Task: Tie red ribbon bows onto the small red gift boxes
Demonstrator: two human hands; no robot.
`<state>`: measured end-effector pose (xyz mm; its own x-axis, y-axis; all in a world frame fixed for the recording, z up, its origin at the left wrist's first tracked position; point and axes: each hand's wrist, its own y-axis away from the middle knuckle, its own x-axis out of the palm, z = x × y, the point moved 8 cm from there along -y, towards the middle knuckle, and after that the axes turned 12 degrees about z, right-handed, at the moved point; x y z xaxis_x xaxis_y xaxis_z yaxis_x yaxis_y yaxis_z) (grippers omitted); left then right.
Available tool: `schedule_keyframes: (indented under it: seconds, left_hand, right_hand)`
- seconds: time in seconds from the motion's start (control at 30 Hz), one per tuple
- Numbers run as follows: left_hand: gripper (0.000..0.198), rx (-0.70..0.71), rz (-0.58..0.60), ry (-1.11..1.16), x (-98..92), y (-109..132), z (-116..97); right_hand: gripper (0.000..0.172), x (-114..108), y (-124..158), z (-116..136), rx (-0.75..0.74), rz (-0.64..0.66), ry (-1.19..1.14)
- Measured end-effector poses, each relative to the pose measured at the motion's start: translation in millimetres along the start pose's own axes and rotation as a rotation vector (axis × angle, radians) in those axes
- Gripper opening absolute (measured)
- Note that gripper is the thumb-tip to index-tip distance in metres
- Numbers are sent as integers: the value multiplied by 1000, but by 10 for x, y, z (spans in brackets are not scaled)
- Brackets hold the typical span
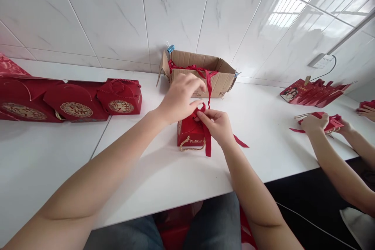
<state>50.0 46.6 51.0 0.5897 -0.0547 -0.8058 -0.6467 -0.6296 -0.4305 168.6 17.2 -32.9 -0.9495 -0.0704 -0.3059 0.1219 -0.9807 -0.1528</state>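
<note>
- where is the box (189, 128)?
- near the middle of the tabletop (170, 179), between the front edge and the carton (224, 82) at the back edge.
- what's done so far?
- the box looks closed. its rope (191, 149) hangs on the side facing the front edge. red ribbon (208, 146) is on top, and a small loop (204, 106) sticks up.
- what are the hands doing?
- the right hand (217, 124) pinches the ribbon with its thumb and finger. the left hand (186, 91) is bent over the loop, thumb and fingers apart. i can't tell if its thumb touches the loop.
- so is the bow done?
- i don't think so. it looks about half made. the loop isn't snug yet, and one ribbon end hangs loose toward the front edge.
- and the strip (208, 84) coming out of the carton?
- it hangs down behind the hands. i can't tell if it joins the ribbon on the box.
- any more boxes?
- yes, three red boxes (76, 103) along the back edge, off to the left.
</note>
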Motion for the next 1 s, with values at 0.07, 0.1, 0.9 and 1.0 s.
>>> schedule_keyframes:
  seconds: [0.07, 0.1, 0.9, 1.0]
  left_hand:
    - [13, -71, -10, -20, -70, 10, 81]
    - [11, -104, 48, 9, -55, 11, 126]
    - [38, -149, 377, 210, 267, 79, 188]
    - [34, -159, 434, 336, 373, 66, 261]
  right_hand:
    - [28, 2, -4, -46, 27, -10, -47]
    - [28, 3, -4, -61, 33, -14, -61]
    - [33, -12, -9, -91, 31, -21, -128]
    - [33, 0, -4, -99, 36, -14, -136]
